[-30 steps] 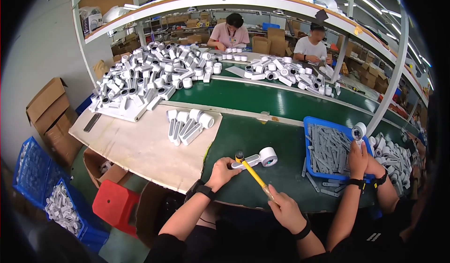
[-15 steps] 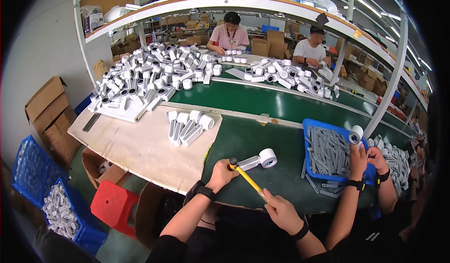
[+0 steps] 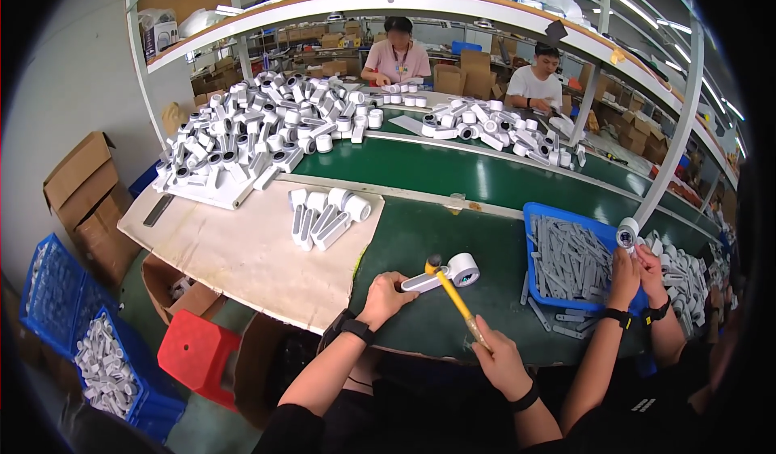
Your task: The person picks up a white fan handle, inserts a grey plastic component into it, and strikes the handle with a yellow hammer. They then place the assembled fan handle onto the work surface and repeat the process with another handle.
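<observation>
My left hand (image 3: 385, 299) is closed round the handle end of a white handheld device, fan-like in shape (image 3: 463, 269), with a drum-shaped round head and a grey strip along its handle. It lies on the dark green table mat, its round head pointing away to the right. My right hand (image 3: 503, 358) grips the wooden lower part of a small hammer (image 3: 455, 299) with a yellow shaft and a black head. The hammer's head is over the device's handle, near the round head; whether they touch I cannot tell.
Several similar white devices (image 3: 330, 221) lie on the beige board (image 3: 218, 244) ahead left, with a large heap (image 3: 259, 130) behind. A blue tray (image 3: 558, 302) of grey strips stands right, beside a co-worker's hands (image 3: 626, 280). A red stool (image 3: 194, 357) is low left.
The hammer's head has moved right along the device's handle, away from my left hand. My right hand has shifted slightly right. The co-worker's hands at right have moved a little.
</observation>
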The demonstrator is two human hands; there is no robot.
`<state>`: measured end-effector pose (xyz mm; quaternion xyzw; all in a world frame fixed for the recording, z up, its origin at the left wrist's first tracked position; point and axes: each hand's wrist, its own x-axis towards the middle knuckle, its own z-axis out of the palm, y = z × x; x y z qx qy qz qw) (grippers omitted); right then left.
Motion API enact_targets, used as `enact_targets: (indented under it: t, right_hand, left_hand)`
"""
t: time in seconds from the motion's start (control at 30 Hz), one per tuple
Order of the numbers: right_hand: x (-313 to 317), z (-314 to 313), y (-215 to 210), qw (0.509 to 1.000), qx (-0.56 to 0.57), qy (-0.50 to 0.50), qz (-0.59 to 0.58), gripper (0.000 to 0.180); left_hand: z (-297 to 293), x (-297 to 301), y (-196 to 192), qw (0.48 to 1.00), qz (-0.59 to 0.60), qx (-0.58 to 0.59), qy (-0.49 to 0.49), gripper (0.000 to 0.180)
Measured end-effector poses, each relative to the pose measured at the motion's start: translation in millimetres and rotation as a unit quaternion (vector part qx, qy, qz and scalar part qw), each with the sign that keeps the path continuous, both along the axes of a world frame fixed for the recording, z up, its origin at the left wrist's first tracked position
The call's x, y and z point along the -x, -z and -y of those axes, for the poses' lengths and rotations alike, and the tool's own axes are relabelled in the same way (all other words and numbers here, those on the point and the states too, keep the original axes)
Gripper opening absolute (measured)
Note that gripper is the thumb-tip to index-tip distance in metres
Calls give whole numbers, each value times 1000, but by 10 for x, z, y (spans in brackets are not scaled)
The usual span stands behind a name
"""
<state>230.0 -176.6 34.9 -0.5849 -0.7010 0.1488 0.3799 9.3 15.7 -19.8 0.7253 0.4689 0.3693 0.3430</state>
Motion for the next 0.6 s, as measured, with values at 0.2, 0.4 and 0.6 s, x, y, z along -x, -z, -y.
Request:
enact_targets:
  t: [0.2,0.4,0.6]
  right_hand:
    - [-121,-50,125,1000,20,9,8,59]
    - [-117,124,127,992,-8,-6,-124,61]
    - [-124,215,209,968,64,-5,-243,62]
  left_hand:
    - [-5,4,4,998,-46,-36,-4,33]
    - [28,138,22,999,10,48,0,39]
    - [-86,536,-43,764,410,474,151,44]
